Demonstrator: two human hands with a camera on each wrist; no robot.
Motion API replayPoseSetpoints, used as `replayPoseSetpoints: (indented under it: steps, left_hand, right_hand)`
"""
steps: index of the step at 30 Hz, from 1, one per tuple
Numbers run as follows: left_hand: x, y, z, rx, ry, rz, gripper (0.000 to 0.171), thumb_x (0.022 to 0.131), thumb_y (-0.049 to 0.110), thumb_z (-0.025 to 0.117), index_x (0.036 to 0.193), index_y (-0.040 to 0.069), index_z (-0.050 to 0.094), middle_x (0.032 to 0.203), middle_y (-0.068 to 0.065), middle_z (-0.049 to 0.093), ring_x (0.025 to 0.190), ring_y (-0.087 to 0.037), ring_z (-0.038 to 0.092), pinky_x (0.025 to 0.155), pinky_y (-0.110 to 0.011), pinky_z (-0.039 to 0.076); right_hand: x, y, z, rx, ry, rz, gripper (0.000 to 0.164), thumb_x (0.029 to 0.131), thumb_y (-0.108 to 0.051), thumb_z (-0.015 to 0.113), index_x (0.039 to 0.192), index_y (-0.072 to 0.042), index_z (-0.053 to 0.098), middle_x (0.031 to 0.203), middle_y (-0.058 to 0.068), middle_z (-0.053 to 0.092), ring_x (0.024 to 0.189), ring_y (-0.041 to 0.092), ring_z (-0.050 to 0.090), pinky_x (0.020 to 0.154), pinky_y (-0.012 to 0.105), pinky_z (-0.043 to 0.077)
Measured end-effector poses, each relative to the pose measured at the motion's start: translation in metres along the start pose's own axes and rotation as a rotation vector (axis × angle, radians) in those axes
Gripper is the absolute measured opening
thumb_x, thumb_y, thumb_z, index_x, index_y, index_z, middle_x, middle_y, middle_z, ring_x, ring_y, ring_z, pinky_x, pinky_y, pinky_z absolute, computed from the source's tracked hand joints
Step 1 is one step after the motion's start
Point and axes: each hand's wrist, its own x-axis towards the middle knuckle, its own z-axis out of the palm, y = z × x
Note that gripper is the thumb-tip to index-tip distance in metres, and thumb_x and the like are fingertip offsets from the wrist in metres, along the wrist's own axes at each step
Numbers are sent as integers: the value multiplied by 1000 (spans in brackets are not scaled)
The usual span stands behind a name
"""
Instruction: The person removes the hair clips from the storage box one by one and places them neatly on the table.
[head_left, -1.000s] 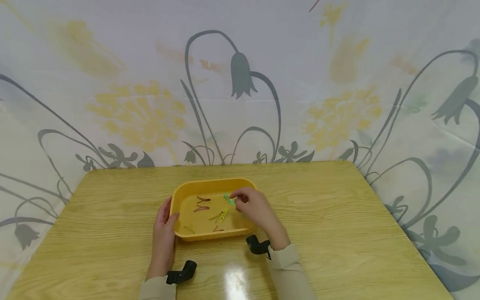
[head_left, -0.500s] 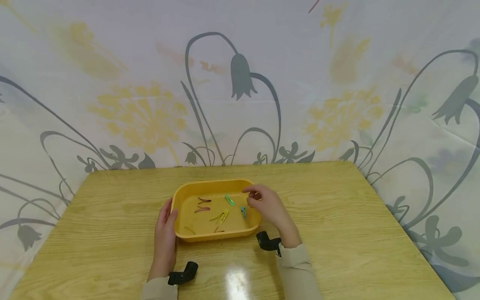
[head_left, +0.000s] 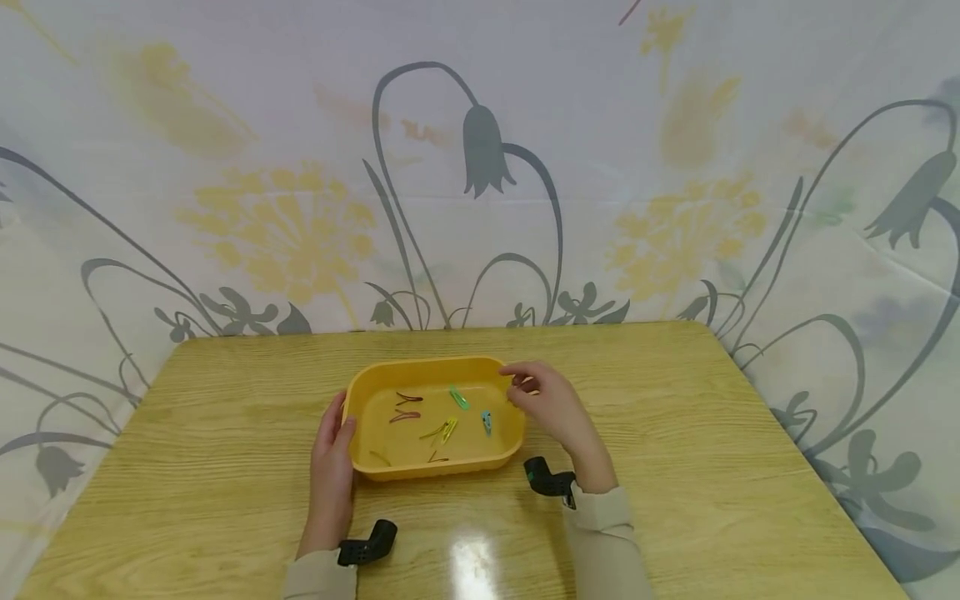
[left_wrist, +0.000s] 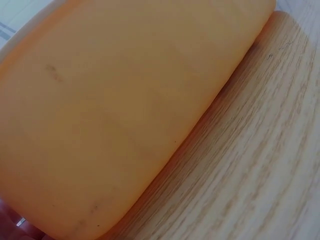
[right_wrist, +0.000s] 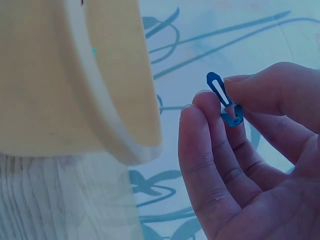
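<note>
A yellow plastic tray [head_left: 427,474] rests on the table, with several small hair clips inside. My left hand [head_left: 332,454] grips its left wall, thumb over the rim; in the left wrist view the tray's outer side [left_wrist: 125,100] hides most of that hand. Just beyond the right rim, my right hand [head_left: 551,406] pinches a blue snap hair clip [right_wrist: 218,87] between thumb and fingertips. In the tray lie a light blue clip [head_left: 487,422], a green clip [head_left: 459,398], a yellow clip [head_left: 449,430] and reddish clips [head_left: 405,416] spread open.
The wood-grain table [head_left: 712,467] extends on both sides of the tray. Behind it hangs a pale cloth [head_left: 600,167] printed with flowers. Black wrist cameras [head_left: 551,479] sit on both wrists.
My right hand has moved rightward, from above the tray to beyond its right rim. The light blue clip in the tray has come into full view. The left hand stays on the tray.
</note>
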Motion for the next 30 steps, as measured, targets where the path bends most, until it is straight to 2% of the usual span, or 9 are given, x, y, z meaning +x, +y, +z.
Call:
replayPoseSetpoints:
  steps: [9, 18, 23, 30]
  left_hand:
    - [-1, -1, -1, 1, -20, -3, 43, 96, 30, 38, 139, 31, 30, 143, 15, 22, 129, -5, 21, 103, -29, 25]
    - [0, 1, -1, 10, -28, 0, 44, 96, 31, 38, 139, 32, 30, 142, 18, 23, 129, -3, 20, 103, -29, 25]
    - [-1, 1, -2, 23, -22, -6, 43, 96, 32, 39, 138, 35, 31, 141, 19, 23, 129, -2, 19, 104, -28, 24]
    - [0, 0, -2, 12, -33, -9, 42, 96, 33, 39, 136, 37, 32, 141, 19, 22, 129, -2, 19, 104, -28, 24]
  right_hand:
    - [-1, 7, -2, 63, 0, 57, 28, 84, -11, 59, 112, -9, 61, 97, 4, 52, 81, 19, 55, 66, 30, 49]
    - [2, 23, -9, 87, 32, 139, 29, 85, -15, 60, 114, -14, 59, 115, 7, 53, 85, 18, 57, 73, 34, 48]
    - [2, 30, -12, 137, 24, 126, 29, 86, -13, 59, 115, -13, 58, 110, 13, 57, 89, 20, 57, 75, 33, 49]
    - [1, 37, -16, 172, 17, 136, 33, 88, -14, 57, 121, -13, 54, 103, 12, 60, 91, 23, 58, 78, 37, 48]
